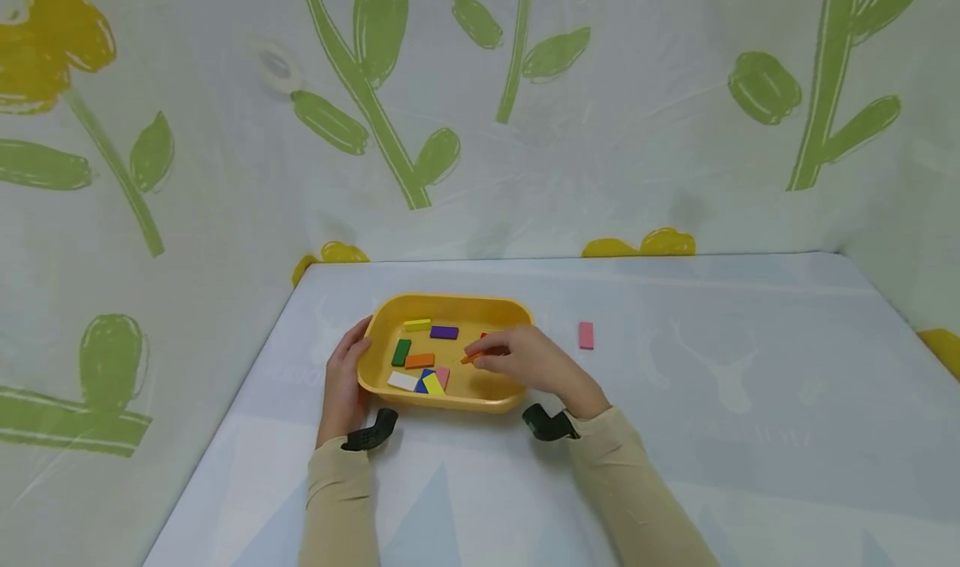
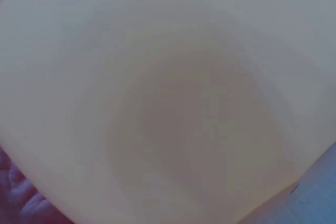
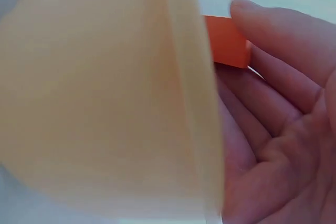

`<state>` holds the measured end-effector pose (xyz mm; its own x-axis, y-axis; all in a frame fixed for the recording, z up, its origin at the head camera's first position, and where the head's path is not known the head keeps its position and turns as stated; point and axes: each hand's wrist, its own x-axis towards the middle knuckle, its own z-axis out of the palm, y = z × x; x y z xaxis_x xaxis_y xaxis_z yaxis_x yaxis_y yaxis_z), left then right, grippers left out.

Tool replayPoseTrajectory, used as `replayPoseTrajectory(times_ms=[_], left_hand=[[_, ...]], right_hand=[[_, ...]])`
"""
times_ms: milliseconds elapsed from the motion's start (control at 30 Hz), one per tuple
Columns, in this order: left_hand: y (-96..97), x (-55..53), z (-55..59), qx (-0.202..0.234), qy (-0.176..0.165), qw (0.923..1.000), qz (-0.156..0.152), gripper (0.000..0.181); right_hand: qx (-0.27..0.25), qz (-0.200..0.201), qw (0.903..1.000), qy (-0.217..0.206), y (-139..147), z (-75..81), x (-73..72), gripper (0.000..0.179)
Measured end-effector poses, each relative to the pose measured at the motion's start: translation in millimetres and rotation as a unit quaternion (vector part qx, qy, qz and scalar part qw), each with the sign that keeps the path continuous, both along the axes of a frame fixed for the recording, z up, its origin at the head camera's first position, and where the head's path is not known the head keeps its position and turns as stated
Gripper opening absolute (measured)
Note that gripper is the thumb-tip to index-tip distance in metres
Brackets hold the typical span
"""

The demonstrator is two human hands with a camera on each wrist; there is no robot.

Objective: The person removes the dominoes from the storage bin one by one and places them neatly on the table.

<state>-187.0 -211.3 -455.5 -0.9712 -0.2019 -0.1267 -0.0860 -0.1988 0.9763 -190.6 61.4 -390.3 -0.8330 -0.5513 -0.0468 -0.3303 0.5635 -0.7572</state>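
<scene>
Right hand (image 1: 528, 360) pinches flat orange block (image 1: 470, 358) over the floor of smooth, round-cornered yellow tray (image 1: 450, 400); left hand (image 1: 344, 383) grips its left end. Oblong blocks (image 1: 444, 333) scattered inside; pink block (image 1: 586, 335) outside, right.

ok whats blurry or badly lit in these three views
Head view: soft, even light, with the yellow tray and coloured blocks easily told apart; left wrist view: dim and hazy, filled by an out-of-focus surface, likely the yellow tray; right wrist view: the yellow tray is blurred up close, while the held orange block and fingers look sharper.
</scene>
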Motion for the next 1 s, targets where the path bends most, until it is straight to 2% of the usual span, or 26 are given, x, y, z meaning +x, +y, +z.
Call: replayPoseTrajectory(times_ms=[200,433,700,1000], left_hand=[[-0.5,0.7,-1.3,0.005,0.003,1.0000,0.000,0.040],[-0.8,0.2,-1.6,0.009,0.004,0.9999,-0.007,0.039],[-1.5,-1.1,-1.7,0.001,0.004,1.0000,-0.008,0.041],[-1.7,-1.2,-3.4,-0.004,0.004,1.0000,-0.005,0.040]], right_hand=[[-0.055,-0.069,0.9960,-0.011,13.9,3.1,-5.5,0.022],[-0.129,-0.122,0.9839,-0.020,44.7,6.1,-13.8,0.027],[-0.094,-0.211,0.9722,-0.037,92.7,3.1,-20.2,0.033],[-0.081,-0.270,0.9589,-0.033,125.3,-7.5,-24.0,0.040]])
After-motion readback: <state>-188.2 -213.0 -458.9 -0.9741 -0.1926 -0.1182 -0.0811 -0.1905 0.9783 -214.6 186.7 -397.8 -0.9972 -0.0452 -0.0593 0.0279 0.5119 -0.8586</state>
